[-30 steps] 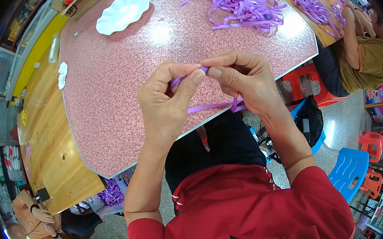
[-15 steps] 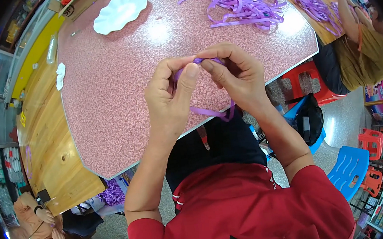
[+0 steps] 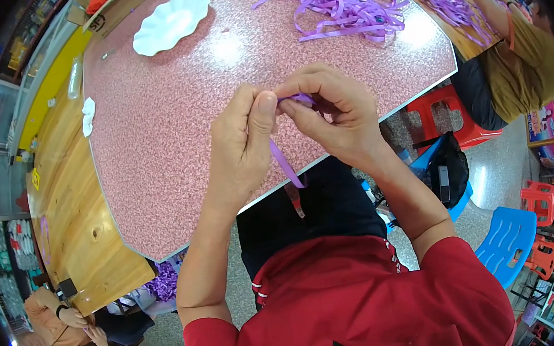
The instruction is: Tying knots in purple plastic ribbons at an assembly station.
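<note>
The purple ribbon [image 3: 283, 164] is between the 2 hands, over the near part of the pink worktop [image 3: 162, 157]. The right hand [image 3: 338, 115] pinches it with thumb and finger. The left hand [image 3: 241, 134] is curled closed on it. From this left hand, the nearer one, 1 strip hangs toward the near side, slightly right.

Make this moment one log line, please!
left hand: gripping purple ribbon | right hand: pinching same ribbon | on pink speckled table: tangled ribbon pile, scalloped white dish
</note>
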The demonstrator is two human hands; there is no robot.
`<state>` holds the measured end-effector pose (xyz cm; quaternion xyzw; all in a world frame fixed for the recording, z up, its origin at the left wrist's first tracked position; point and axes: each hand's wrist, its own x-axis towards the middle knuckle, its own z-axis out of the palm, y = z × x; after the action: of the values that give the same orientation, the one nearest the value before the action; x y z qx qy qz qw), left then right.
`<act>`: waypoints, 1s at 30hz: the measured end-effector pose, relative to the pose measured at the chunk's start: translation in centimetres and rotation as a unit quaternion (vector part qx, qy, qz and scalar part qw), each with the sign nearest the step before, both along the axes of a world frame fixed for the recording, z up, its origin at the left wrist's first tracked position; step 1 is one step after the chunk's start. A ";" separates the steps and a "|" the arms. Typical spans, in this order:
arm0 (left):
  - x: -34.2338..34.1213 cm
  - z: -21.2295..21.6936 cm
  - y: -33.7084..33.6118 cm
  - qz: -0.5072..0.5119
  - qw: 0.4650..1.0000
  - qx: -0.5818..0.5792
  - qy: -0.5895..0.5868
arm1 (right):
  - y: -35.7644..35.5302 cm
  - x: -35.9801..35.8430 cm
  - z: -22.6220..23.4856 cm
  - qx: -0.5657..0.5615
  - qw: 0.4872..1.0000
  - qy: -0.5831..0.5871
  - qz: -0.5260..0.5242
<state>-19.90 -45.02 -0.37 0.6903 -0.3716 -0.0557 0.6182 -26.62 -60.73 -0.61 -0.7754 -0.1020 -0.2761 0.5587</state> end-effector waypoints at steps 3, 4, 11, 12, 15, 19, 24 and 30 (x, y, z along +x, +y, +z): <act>-0.4 0.0 0.1 0.007 1.000 0.001 0.030 | 0.4 -0.5 0.6 0.071 0.996 0.043 0.012; -0.5 -0.2 0.0 0.014 1.000 -0.012 0.017 | 0.6 -0.8 0.8 0.142 0.986 0.090 0.021; -1.0 -0.3 -0.7 0.026 0.994 -0.091 -0.050 | -0.2 -0.8 1.0 0.103 0.993 0.038 0.051; -1.2 -0.3 -0.9 0.025 0.994 -0.091 -0.051 | -0.2 -0.6 1.0 0.101 0.993 -0.005 0.066; -1.6 -0.3 -1.4 0.015 0.992 -0.124 -0.004 | -0.7 -0.3 0.6 0.096 0.990 -0.054 0.092; -1.6 -0.7 -1.9 -0.021 0.987 -0.154 0.041 | -1.6 0.2 0.2 0.071 0.987 -0.081 0.118; -1.0 -1.2 -2.4 -0.036 0.971 -0.159 0.173 | -1.8 0.6 -0.1 -0.006 0.995 -0.079 0.059; -0.4 -1.2 -1.6 0.004 0.998 -0.057 0.040 | -1.1 -0.5 0.7 -0.022 1.000 -0.012 0.015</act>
<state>-20.32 -46.60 -1.53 0.6526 -0.3460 -0.0593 0.6715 -27.08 -61.86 0.04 -0.7826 -0.1268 -0.2745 0.5441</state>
